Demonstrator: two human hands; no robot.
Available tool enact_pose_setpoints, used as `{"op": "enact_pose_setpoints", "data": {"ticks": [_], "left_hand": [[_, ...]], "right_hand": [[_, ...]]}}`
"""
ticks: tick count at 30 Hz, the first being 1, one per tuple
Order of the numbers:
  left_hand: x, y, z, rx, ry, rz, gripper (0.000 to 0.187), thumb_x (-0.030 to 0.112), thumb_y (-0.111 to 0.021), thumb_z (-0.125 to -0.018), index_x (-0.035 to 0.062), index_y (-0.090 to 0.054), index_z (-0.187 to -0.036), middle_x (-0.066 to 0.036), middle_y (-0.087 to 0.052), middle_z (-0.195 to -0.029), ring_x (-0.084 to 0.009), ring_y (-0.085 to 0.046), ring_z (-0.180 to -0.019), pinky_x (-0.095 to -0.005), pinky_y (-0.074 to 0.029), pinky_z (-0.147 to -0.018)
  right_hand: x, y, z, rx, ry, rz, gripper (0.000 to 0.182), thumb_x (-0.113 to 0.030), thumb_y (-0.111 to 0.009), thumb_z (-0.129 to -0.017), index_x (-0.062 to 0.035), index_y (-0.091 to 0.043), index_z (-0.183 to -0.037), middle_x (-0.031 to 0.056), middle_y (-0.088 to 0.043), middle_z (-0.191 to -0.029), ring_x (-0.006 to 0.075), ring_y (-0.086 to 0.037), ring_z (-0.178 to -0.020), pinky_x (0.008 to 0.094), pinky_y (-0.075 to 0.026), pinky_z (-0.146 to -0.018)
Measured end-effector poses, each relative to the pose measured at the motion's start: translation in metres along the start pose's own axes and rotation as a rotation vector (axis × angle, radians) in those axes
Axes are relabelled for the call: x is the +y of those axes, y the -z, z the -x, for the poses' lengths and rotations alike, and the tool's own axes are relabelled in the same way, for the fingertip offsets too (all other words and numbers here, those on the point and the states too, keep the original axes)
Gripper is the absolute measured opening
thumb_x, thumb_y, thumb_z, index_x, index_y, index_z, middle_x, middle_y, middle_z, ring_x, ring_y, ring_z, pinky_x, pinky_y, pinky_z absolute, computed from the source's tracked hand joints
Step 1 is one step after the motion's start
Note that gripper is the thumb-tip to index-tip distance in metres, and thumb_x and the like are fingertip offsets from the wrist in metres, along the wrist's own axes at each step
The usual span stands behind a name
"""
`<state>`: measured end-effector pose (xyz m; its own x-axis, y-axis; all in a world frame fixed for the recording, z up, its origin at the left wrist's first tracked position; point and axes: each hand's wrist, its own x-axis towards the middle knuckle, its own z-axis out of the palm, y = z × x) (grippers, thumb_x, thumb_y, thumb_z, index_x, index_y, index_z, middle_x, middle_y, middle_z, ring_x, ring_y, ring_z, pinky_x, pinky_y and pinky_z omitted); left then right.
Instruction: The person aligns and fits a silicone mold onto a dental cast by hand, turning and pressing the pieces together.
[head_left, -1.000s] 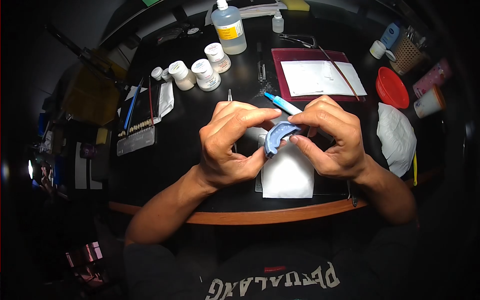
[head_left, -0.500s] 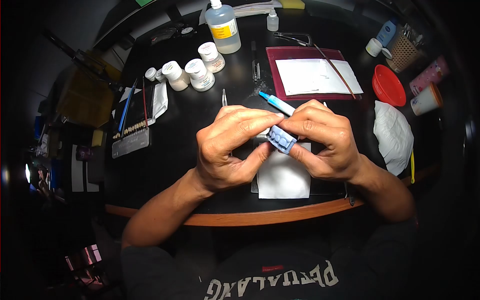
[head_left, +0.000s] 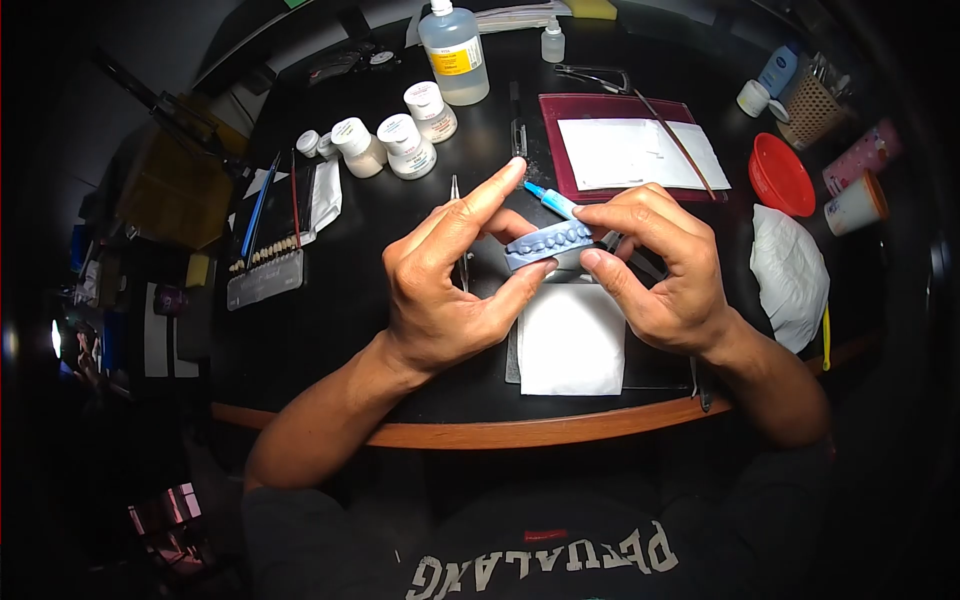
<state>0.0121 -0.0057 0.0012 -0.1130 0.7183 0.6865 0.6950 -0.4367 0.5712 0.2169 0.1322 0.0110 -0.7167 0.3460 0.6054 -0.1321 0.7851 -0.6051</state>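
A blue-grey dental model [head_left: 549,244] with a row of teeth is held above the table between both hands. My left hand [head_left: 455,275] grips its left end, thumb below and index finger stretched out past it. My right hand [head_left: 655,265] is at the model's right end, thumb and fingers bent close around it. Whether the right fingertips press on the model is hard to tell. Just behind the right fingertips lies a light-blue pen-like tube [head_left: 553,201]. Under the hands is a folded white tissue [head_left: 571,342].
White-capped jars [head_left: 407,148] and a large clear bottle [head_left: 457,60] stand at the back left. A maroon tray [head_left: 549,130] with white paper and a brush lies back right. Beyond are a red bowl [head_left: 781,176], a cup [head_left: 853,202] and crumpled tissue [head_left: 790,278].
The model has turned, so more of its tooth row shows. My left index finger has lifted and straightened, and the hands have moved slightly apart at the fingertips.
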Motion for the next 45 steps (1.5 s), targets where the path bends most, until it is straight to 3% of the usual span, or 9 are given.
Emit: {"op": "enact_pose_setpoints", "data": {"ticks": [10, 19, 45], "left_hand": [[0.0037, 0.0033, -0.0002, -0.009, -0.070, -0.071, 0.080, -0.006, -0.091, -0.074, -0.0060, -0.061, -0.148, -0.013, -0.082, -0.100, -0.0171, -0.079, -0.090, -0.0285, -0.060, -0.085], [0.0036, 0.0055, -0.0010, -0.026, -0.109, -0.086, 0.080, -0.005, -0.093, -0.071, -0.0061, -0.064, -0.145, -0.011, -0.084, -0.095, -0.0143, -0.075, -0.087, -0.0291, -0.050, -0.083], [0.0046, 0.0063, -0.0038, -0.027, -0.142, -0.079, 0.069, -0.002, -0.093, -0.072, -0.0034, -0.070, -0.137, -0.010, -0.084, -0.095, -0.0143, -0.076, -0.086, -0.0303, -0.048, -0.087]], "right_hand": [[0.0007, -0.0018, -0.0005, -0.022, -0.021, 0.013, 0.026, 0.002, -0.082, -0.090, 0.0033, -0.078, -0.116, 0.0143, -0.076, -0.100, 0.0203, -0.069, -0.090, 0.0283, -0.056, -0.062], [0.0022, -0.0034, 0.0003, -0.032, -0.014, 0.014, 0.030, 0.003, -0.083, -0.087, 0.0025, -0.078, -0.116, 0.0137, -0.075, -0.099, 0.0202, -0.069, -0.089, 0.0287, -0.056, -0.063], [0.0015, -0.0020, 0.0015, -0.034, 0.018, 0.021, 0.029, -0.002, -0.088, -0.084, 0.0014, -0.080, -0.111, 0.0115, -0.072, -0.095, 0.0187, -0.066, -0.084, 0.0291, -0.053, -0.060]]}}
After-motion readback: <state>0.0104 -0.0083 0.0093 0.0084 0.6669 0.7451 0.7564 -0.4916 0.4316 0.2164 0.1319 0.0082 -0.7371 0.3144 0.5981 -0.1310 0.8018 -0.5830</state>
